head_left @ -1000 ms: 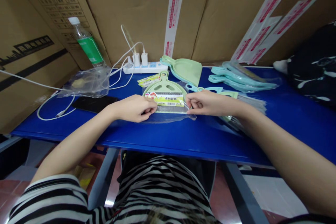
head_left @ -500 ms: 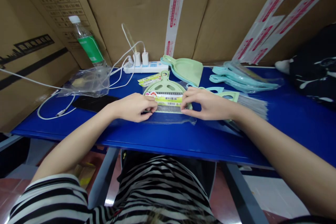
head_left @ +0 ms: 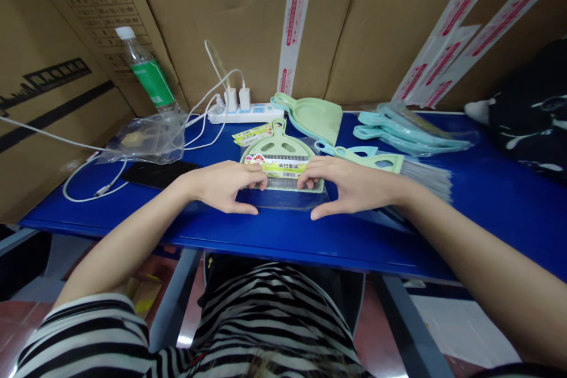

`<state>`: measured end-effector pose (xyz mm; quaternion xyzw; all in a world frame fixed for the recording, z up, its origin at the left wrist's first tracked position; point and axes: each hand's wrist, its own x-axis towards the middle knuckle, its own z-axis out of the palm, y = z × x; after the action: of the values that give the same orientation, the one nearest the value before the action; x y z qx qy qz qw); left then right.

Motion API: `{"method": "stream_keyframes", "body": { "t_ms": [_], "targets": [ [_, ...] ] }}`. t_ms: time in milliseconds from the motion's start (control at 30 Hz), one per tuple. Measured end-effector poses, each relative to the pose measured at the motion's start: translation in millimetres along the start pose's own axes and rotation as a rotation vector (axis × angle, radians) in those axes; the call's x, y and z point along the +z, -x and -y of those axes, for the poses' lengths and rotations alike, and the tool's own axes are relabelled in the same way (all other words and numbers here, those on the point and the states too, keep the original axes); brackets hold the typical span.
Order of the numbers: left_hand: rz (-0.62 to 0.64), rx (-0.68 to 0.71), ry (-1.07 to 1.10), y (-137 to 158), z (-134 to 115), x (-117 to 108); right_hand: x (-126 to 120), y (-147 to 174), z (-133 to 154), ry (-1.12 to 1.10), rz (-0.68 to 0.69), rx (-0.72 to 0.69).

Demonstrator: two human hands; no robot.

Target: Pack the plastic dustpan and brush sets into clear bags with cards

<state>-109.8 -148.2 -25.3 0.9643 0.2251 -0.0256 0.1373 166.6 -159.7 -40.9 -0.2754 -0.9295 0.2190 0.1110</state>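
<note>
A light green dustpan and brush set (head_left: 278, 144) lies on the blue table in front of me, with a yellow-green and white paper label (head_left: 286, 169) across it and a clear plastic bag (head_left: 283, 202) about its near edge. My left hand (head_left: 230, 185) rests at the left side of the set, thumb apart from the fingers. On the right side, my right hand (head_left: 349, 183) touches the label's end with curled fingertips, its thumb spread away. Neither hand grips anything I can see.
Loose brushes (head_left: 376, 159) with grey bristles lie to the right. Behind stand stacked dustpans (head_left: 316, 118); wrapped blue ones (head_left: 411, 133) lie farther right. A power strip (head_left: 248, 113), a bottle (head_left: 153, 80), a plastic bag (head_left: 150, 139) and a black phone-like slab (head_left: 159, 174) are at left.
Both thumbs have moved away from the fingers toward the table's front edge, so the hands have opened. The dustpan set has stayed nearly in place.
</note>
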Motion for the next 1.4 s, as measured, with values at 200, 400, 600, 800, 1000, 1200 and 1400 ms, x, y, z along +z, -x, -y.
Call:
{"method": "stream_keyframes", "body": {
  "t_ms": [200,400,600,800,1000,1200,1400],
  "targets": [
    [-0.022,0.029,-0.007,-0.6,-0.8,-0.7,0.0,2.0,2.5,0.055,0.007,-0.017],
    [-0.028,0.026,0.018,-0.7,-3.5,-3.2,2.6,-1.2,4.3,0.085,-0.044,-0.035],
    [-0.031,0.054,0.015,-1.4,-0.4,-4.3,3.7,-6.1,3.1,-0.002,-0.068,-0.024],
    [-0.128,0.009,-0.048,-3.1,6.1,-4.1,0.7,-5.6,3.6,-0.019,-0.083,-0.017],
    [-0.141,-0.044,-0.110,-4.2,8.1,-2.4,0.2,-5.5,4.7,-0.004,-0.092,0.000],
    [-0.134,-0.078,-0.165,-5.6,8.4,0.4,0.8,-6.6,4.1,0.008,-0.118,0.019],
    [-0.134,-0.074,-0.112,-6.3,10.1,2.7,2.9,-6.6,2.2,0.006,-0.172,0.036]
  ]
}}
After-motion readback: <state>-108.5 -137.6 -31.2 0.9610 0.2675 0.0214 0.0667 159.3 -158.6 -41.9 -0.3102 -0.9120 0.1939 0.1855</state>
